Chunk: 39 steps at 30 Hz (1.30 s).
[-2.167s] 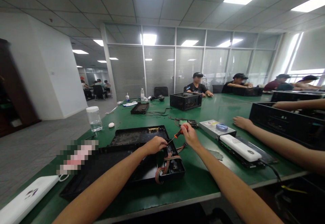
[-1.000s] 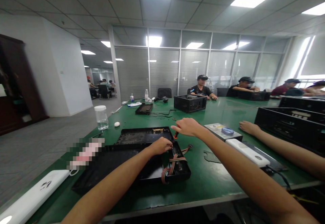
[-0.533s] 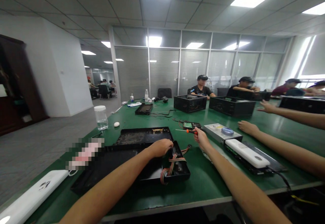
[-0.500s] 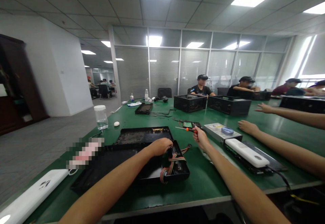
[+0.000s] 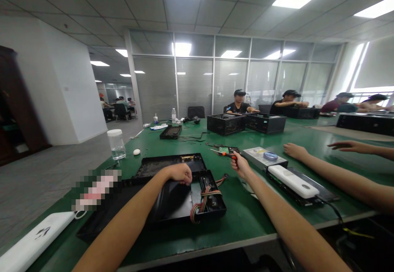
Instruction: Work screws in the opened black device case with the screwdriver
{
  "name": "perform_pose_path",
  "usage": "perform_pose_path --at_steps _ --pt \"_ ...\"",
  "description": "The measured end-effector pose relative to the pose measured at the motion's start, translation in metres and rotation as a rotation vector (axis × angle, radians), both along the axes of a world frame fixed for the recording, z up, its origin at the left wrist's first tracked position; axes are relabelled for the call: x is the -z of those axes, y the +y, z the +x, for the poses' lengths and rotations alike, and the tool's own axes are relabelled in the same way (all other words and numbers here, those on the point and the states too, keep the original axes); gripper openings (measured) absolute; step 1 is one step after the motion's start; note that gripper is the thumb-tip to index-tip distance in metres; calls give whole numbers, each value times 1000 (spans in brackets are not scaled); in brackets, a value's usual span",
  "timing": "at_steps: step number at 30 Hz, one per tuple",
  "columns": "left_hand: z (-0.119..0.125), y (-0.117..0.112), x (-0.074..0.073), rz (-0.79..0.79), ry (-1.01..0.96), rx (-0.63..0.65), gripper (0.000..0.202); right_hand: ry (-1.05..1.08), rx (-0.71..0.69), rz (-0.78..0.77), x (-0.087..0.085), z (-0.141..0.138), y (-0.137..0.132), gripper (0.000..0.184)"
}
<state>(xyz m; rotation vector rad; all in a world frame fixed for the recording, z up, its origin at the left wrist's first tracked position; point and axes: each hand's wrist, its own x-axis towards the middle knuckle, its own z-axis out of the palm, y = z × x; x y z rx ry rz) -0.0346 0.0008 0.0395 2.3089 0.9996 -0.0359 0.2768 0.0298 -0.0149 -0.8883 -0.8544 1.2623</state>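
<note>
My right hand [image 5: 241,165] grips a screwdriver [image 5: 228,154] with a red and black handle, its shaft pointing left above the table. Over the black open casing [image 5: 172,202] hovers my left hand [image 5: 181,173], fingers curled together; anything inside them is hidden. Striped ribbon cables [image 5: 204,201] lie bundled in the casing's right end and hang over its front edge. Behind the screwdriver lies a small green circuit board [image 5: 225,150] with thin wires.
To the right sit a silver drive box [image 5: 261,159] with a blue roll [image 5: 270,155] and a white power bank [image 5: 293,180]. Another person's forearm [image 5: 326,169] rests beside them. A clear jar [image 5: 117,145] stands left; black computer cases [image 5: 226,124] stand farther back.
My left hand has moved left, away from the cable end toward the middle of the casing. My right hand still holds the screwdriver. The view has shifted slightly.
</note>
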Motion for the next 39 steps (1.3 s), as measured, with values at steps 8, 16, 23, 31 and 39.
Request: perform_pose_path --at_steps 8,16,23,31,39 --pt "-10 2 13 -166 209 -137 32 210 -129 1 -16 -6 -13 20" --pt "-12 -5 -27 447 0 -31 45 -380 -17 347 -37 -45 -51 22" --pt "-31 13 -28 594 214 -59 24 -1739 -303 808 -35 -71 -183 17" --pt "-41 33 7 337 221 -47 21 -1968 -194 901 -5 -64 -220 17" --pt "-30 13 -24 656 238 155 25 -1797 -172 648 0 -60 -222 16"
